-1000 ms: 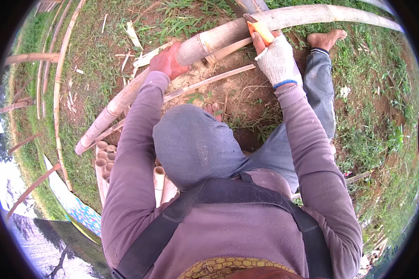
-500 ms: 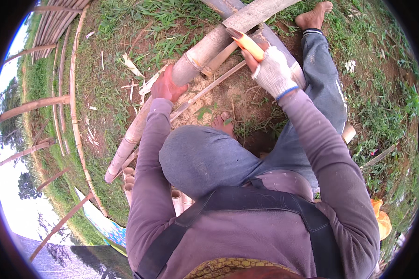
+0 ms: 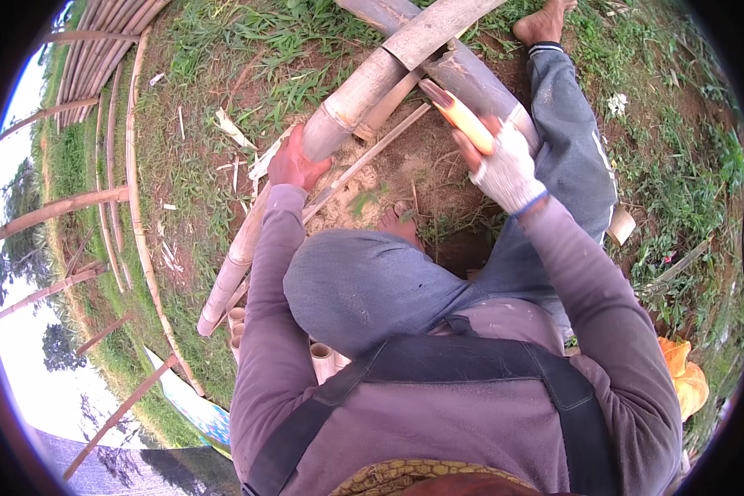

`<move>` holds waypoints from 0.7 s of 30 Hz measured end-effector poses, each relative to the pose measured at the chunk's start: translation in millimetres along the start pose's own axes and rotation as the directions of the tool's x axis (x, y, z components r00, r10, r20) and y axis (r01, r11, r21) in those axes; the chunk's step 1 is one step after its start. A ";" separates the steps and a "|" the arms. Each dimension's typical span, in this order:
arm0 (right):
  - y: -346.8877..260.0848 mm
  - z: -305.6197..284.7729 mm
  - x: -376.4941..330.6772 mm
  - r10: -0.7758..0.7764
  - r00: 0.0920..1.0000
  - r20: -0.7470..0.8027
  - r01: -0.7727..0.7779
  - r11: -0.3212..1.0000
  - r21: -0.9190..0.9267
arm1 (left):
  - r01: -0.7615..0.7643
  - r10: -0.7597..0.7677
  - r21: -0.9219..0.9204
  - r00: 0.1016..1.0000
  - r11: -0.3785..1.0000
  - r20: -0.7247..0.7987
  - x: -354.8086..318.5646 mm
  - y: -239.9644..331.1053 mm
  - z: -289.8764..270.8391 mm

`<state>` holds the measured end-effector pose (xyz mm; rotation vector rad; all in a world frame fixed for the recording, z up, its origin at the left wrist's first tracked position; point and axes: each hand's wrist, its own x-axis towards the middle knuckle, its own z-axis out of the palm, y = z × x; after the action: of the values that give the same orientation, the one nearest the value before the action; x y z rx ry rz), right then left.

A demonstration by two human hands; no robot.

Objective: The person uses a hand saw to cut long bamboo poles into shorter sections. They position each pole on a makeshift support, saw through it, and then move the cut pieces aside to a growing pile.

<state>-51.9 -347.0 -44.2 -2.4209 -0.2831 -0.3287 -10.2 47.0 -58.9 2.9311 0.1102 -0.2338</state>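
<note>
Pole (image 3: 360, 93) — cut edge (image 3: 397, 59) (grass (image 3: 293, 51) beyond)

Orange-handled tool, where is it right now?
The orange-handled tool is in the upper part of the head view, right of centre, held in the gloved right hand, near the crossed bamboo poles.

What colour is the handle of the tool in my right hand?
The handle is orange-yellow, best seen in the head view.
</note>
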 end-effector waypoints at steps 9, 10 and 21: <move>-15.2 -60.3 -50.1 -0.057 0.998 0.014 0.056 0.996 0.076 | 0.021 -0.021 0.012 1.000 1.000 -0.017 -6.3 -8.8 2.9; -13.7 -77.9 -71.4 -0.137 0.991 0.009 0.136 0.988 0.068 | 0.020 -0.020 0.007 1.000 1.000 -0.016 -8.1 -10.7 5.7; -29.9 5.3 49.9 0.024 0.999 -0.024 -0.025 0.999 -0.025 | -0.006 0.006 -0.008 1.000 1.000 0.031 -3.9 4.4 -3.9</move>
<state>-12.4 -315.2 -15.1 -2.4414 -0.2397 -0.3519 -13.0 43.2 -53.7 2.9187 0.0976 -0.2767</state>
